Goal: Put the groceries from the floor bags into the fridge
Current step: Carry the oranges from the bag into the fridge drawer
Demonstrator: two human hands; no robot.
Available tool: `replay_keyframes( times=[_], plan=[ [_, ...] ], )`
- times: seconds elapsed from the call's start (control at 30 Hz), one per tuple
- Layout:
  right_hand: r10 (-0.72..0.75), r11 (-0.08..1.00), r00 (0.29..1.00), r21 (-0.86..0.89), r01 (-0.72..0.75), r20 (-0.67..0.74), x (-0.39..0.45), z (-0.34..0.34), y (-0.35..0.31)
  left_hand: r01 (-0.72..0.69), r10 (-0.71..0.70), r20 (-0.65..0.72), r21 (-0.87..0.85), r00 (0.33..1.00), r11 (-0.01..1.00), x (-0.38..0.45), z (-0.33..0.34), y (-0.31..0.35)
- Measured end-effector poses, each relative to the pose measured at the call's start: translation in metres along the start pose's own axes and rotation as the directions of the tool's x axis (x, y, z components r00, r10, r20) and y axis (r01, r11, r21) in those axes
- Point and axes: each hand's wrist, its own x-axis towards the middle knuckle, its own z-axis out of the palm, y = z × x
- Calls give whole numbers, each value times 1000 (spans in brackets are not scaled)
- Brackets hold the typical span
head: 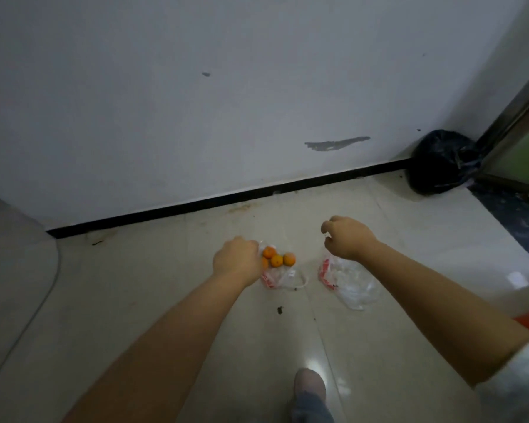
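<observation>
Nearest us: a shoe [309, 389] and trouser leg at the bottom edge, on the tiled floor [153, 300]. Both our forearms run out from the lower corners, bare, reaching forward and down.

Left hand [237, 259]: back of hand up, knuckles toward the wall. Its fingers curl down out of sight, so we can't tell whether they grip anything. Just right of them sit the oranges [278, 259], four visible, one partly hidden behind the hand. They lie at the mouth of a clear bag with red print [280, 277], flat on the floor; a white handle loop trails off its right side.

Right hand [347, 238]: wrist bent, fingers [326, 229] loosely curled, a narrow gap between thumb and forefinger, holding nothing we can see. It overlaps the second clear bag [347, 277] in the frame, covering its top edge; contact can't be judged. That bag is crumpled, red print on its left side, contents not readable through the plastic.

Beyond the fingers: black skirting [226, 196] under a scuffed white wall [226, 87]. Far right corner: a knotted black bin bag [440, 161] beside a door frame that is cut off. Left edge: a pale rounded surface, cut off, unidentifiable. Right edge: white sleeve [519, 377] and a blurred orange patch.
</observation>
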Motion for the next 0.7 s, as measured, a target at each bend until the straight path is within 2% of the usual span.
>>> replay_keyframes(
  times=[0.13,0.23,0.4,0.5,0.6,0.7],
  plan=[
    [2,999,997,43,-5,76,88,13,-8,34,-24,103,-91,994,995,77,7,-23],
    [25,996,990,78,-37,142,147,42,-9,-10,30,157,-129,987,992,143,16,-37],
    [105,980,974,148,-136,198,229,109,-3,-47,67,272,-80,960,996,256,63,-53],
    [141,957,970,224,-184,197,278,161,8,-79,104,352,-85,930,993,316,112,-56],
    [160,943,971,264,-204,179,332,232,30,-100,137,350,-121,927,988,376,184,-59],
    [148,951,960,233,-204,238,379,317,57,-72,107,340,-115,934,991,427,267,-58]
  ],
)
